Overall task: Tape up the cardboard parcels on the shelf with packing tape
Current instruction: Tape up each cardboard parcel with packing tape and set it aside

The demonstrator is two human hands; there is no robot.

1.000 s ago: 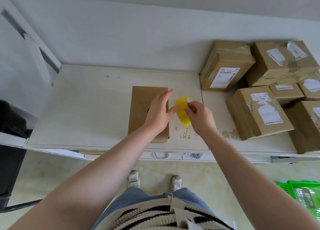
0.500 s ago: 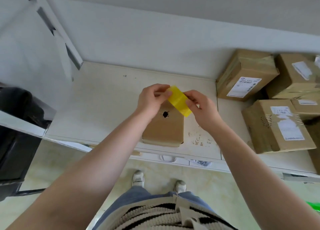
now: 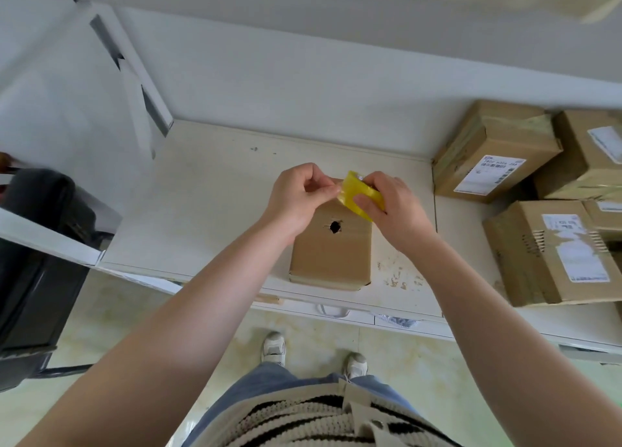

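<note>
A small cardboard parcel (image 3: 331, 258) with a dark hole in its top lies on the white shelf (image 3: 208, 211) in front of me. Above its far end I hold a yellow roll of packing tape (image 3: 356, 192). My right hand (image 3: 392, 207) grips the roll, thumb across its face. My left hand (image 3: 298, 197) is curled beside it, thumb and forefinger pinching at the roll's left edge, where the tape end seems to be. Both hands hover over the parcel; whether they touch it I cannot tell.
Several taped cardboard parcels with white labels (image 3: 498, 150) (image 3: 552, 251) are stacked on the shelf's right. A black case (image 3: 40, 261) stands at the left beside a white upright (image 3: 134, 76). Another shelf runs overhead. My shoes (image 3: 274, 347) stand on the tiled floor.
My view tilted, so the parcel sits lower in frame. The roll turned in my right hand, and my left fingers closed into a pinch at its edge.
</note>
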